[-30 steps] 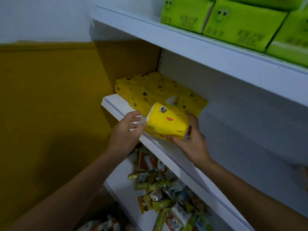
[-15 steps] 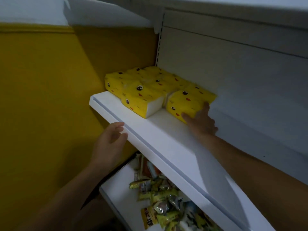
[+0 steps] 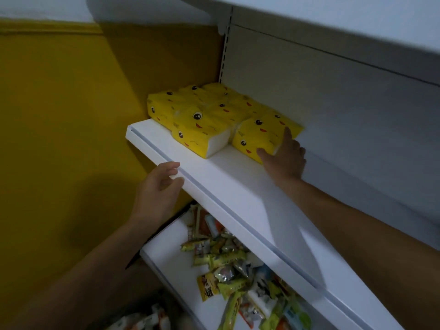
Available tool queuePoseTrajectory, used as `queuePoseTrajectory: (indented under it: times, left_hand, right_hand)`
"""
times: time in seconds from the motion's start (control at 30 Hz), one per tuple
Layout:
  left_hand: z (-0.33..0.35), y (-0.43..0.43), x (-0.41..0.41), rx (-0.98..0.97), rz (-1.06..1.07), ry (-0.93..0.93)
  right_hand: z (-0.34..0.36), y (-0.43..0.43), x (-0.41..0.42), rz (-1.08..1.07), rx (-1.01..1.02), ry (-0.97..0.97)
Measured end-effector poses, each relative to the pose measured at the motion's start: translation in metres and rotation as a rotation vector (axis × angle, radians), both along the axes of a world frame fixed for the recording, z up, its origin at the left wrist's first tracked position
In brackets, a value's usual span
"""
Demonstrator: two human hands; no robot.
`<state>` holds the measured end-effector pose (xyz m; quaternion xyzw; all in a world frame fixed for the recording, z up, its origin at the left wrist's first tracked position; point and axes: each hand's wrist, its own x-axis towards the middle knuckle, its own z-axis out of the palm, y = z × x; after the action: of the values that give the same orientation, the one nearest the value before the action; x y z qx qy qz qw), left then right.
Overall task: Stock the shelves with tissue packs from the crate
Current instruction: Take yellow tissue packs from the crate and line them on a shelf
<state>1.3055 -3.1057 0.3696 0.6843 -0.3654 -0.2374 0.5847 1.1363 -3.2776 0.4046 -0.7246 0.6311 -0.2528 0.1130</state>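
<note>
Where the tissue packs sit: the yellow tissue packs, printed with cartoon faces, lie flat in a tight block at the far left end of the middle shelf, close against the back panel.
Rightmost pack: the end pack closes the block on the right, touching its left neighbour, whose white end faces the near side.
Right hand: the right hand reaches in over the shelf and rests against the near right corner of the end pack.
Right fingers: straight and spread apart; the forefinger lies along the pack's right top edge, the thumb against its near face, and neither is curled round it.
Left hand: the left hand is raised at the shelf's near lip, left of the right arm and well apart from the packs.
Left fingers: loosely curled and holding nothing; the tips are at the lip, though I cannot tell whether they press on it.
Lower shelf: the lower shelf carries a loose heap of snack packets.
Left side: a yellow wall runs beside the shelving, white above.
Overhead: the upper shelf crosses the top right, hung on a slotted upright.
</note>
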Motion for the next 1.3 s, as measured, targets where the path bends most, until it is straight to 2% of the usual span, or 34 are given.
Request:
queuePoseTrajectory:
  times: [0.3,0.4,0.5,0.63,0.73,0.83,0.97,1.07,1.3]
  left_hand:
    - [0.007,0.080,0.028,0.145,0.066,0.041]
    - [-0.005,0.118,0.047,0.235,0.126,0.048]
    - [-0.026,0.158,0.070,0.302,0.217,0.084]
    - [-0.074,0.212,0.094,0.392,0.369,0.119]
    - [-0.123,0.249,0.095,0.452,0.412,0.169]
    - [-0.176,0.287,0.089,0.535,0.500,0.246]
    - [-0.245,0.336,0.087,0.633,0.528,0.311]
    - [-0.292,0.367,0.092,0.685,0.545,0.373]
    - [-0.396,0.395,0.102,0.711,0.566,0.547]
  right_hand:
    - [0.026,0.097,0.058,0.267,-0.020,-0.138]
    - [0.013,0.137,0.094,0.444,0.001,-0.193]
    - [-0.013,0.172,0.131,0.631,0.049,-0.142]
    - [-0.075,0.218,0.167,0.825,0.223,-0.117]
    - [-0.143,0.254,0.169,0.886,0.383,-0.120]
    - [-0.212,0.288,0.166,0.885,0.589,-0.071]
    - [-0.287,0.324,0.167,0.807,0.758,-0.022]
    - [-0.336,0.345,0.171,0.748,0.821,0.007]
    - [-0.448,0.377,0.205,0.798,0.907,0.117]
